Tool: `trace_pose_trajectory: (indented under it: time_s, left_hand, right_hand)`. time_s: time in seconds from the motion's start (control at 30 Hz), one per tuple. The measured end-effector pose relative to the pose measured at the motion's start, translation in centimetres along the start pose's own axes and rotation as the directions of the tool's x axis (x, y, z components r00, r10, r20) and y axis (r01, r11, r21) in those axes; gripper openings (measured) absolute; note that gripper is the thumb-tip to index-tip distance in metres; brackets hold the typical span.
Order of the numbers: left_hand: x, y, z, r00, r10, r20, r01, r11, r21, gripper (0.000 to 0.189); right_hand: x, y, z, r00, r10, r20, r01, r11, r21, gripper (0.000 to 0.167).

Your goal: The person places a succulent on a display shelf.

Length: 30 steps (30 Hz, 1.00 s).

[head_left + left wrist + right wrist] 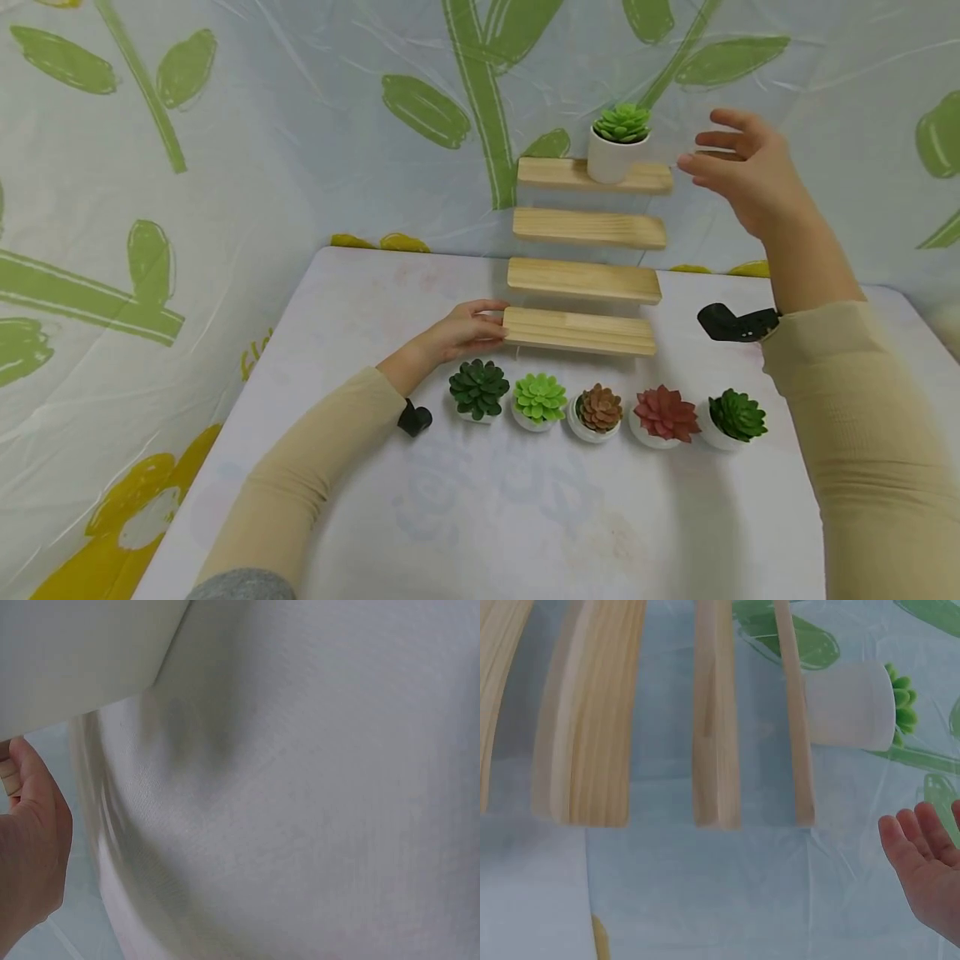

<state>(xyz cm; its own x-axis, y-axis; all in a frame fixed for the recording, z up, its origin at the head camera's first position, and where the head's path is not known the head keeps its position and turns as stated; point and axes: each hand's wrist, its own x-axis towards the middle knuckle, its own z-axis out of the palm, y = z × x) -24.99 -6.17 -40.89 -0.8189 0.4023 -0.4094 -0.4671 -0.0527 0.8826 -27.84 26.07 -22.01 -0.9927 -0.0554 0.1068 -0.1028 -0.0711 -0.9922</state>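
Observation:
A tiered wooden display shelf (pixel 585 279) stands toward the back of the table. On its top board sits a white pot with a bright green succulent (pixel 622 123), upright and right of the middle. To the right of that pot, my right hand (pixel 750 171) is raised with relaxed, parted fingers, apart from pot and board. My left hand (pixel 461 331) grips the left end of the lowest board (pixel 577 331). In the left wrist view a pale surface (pixel 75 660) at the upper left covers part of what the left hand (pixel 34 840) holds.
In front of the shelf runs a row of potted succulents: dark green (pixel 478 388), light green (pixel 539 397), brown (pixel 599 408), red (pixel 666 413) and green (pixel 738 415). The white table (pixel 525 533) meets a wall sheet (pixel 315 125) printed with leaves.

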Motion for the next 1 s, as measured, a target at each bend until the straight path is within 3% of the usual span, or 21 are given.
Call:
trace_pose_trajectory:
  time_s: [0.17, 0.53, 0.67, 1.0]
  left_hand:
    - [0.0, 0.0, 0.1, 1.000, -0.008, -0.001, 0.008, 1.000, -0.002, 0.057]
    - [0.0, 0.1, 0.3, 1.000, -0.015, -0.026, 0.015, 1.000, 0.005, 0.057]
    - [-0.1, 0.0, 0.3, 1.000, -0.009, -0.022, 0.009, 1.000, 0.011, 0.057]
    - [-0.2, 0.2, 0.3, 0.999, -0.005, -0.032, 0.005, 1.000, 0.009, 0.057]
  right_hand:
    - [-1.4, 0.0, -1.1, 0.999, -0.028, 0.016, 0.027, 0.999, 0.016, 0.074]
    - [-4.5, 0.8, -3.9, 0.997, -0.029, 0.065, 0.034, 0.996, -0.078, 0.066]
    - [-5.8, 1.7, -5.2, 0.995, -0.037, 0.092, 0.051, 0.987, -0.154, 0.063]
    - [-9.3, 5.2, -8.1, 0.967, -0.115, 0.227, 0.153, 0.976, -0.158, 0.063]
